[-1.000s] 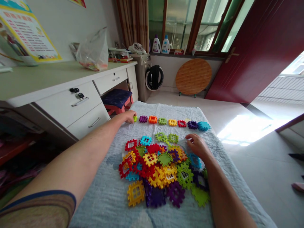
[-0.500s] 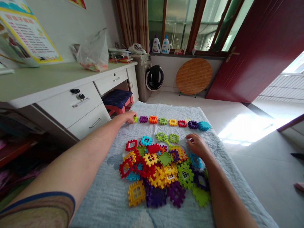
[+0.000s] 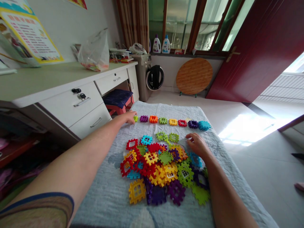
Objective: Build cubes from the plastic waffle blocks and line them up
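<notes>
My left hand is closed on a light-green building block at the left end of a row; the fingers partly hide it. Along the same row stand a purple block, an orange block, a green block, and several more, ending in a blue block. My right hand rests low at the right edge of the loose pile, fingers loosely bent and apart, nothing visible in them. Nearest to it is a blue window piece. Red, yellow, green and purple pieces overlap in the pile, including a purple piece.
A pale blue cloth covers the table. At left is a desk with a plastic bag on top and a stool beneath. A washing machine and a round wooden tabletop stand beyond.
The view has shifted very slightly. Both hands, the row and the pile stay where they were.
</notes>
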Available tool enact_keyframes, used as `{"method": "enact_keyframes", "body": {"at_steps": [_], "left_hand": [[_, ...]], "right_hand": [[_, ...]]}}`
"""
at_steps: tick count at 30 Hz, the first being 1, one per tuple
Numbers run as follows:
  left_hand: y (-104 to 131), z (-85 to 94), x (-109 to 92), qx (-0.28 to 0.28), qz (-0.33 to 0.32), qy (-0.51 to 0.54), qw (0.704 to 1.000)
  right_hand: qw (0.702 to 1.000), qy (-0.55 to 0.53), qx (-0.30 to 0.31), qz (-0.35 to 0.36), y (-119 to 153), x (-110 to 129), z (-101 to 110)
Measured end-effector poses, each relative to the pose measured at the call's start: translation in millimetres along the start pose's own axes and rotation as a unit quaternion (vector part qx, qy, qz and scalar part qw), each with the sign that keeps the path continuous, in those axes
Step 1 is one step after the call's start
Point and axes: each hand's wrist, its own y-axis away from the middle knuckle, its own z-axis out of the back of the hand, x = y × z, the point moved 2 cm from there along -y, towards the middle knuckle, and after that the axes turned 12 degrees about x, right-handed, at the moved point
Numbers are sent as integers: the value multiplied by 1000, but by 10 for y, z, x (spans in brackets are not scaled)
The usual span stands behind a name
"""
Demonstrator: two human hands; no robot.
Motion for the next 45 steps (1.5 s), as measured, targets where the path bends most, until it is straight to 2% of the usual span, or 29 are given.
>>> {"method": "enact_keyframes", "body": {"at_steps": [3, 7, 10, 13, 17, 21, 27, 31, 35, 40, 45], "left_hand": [[83, -43, -10, -23, 17, -14, 1000], [307, -73, -152, -135, -11, -12, 991], [605, -93, -412, -233, -61, 30, 970], [1010, -182, -782, -290, -131, 115, 941], [1496, -431, -1245, -299, -191, 258, 899], [1654, -667, -1456, -301, -164, 288, 894], [1590, -773, -1368, -347, -114, 231, 902], [1598, -780, -1288, -342, -106, 222, 907], [1615, -788, -1299, -337, -115, 214, 910], [1648, -770, -1319, -325, -128, 194, 917], [1657, -677, -1098, -317, -110, 198, 921]], "right_hand": [[1000, 0, 4, 3, -1, 2, 2], [1000, 6, 14, 4, -1, 5, 1], [1000, 13, 21, 6, 0, 15, 5], [1000, 16, 25, 6, -2, 46, 11], [999, 2, 9, 52, 5, 179, 9], [990, 13, 13, 142, 26, 367, -61], [994, 39, 34, 92, -35, 386, -205], [995, 62, 30, 76, -117, 352, -236], [993, 95, 42, 58, -158, 371, -232], [988, 125, 50, 78, -128, 415, -209], [989, 122, 23, 84, -106, 371, -222]]}}
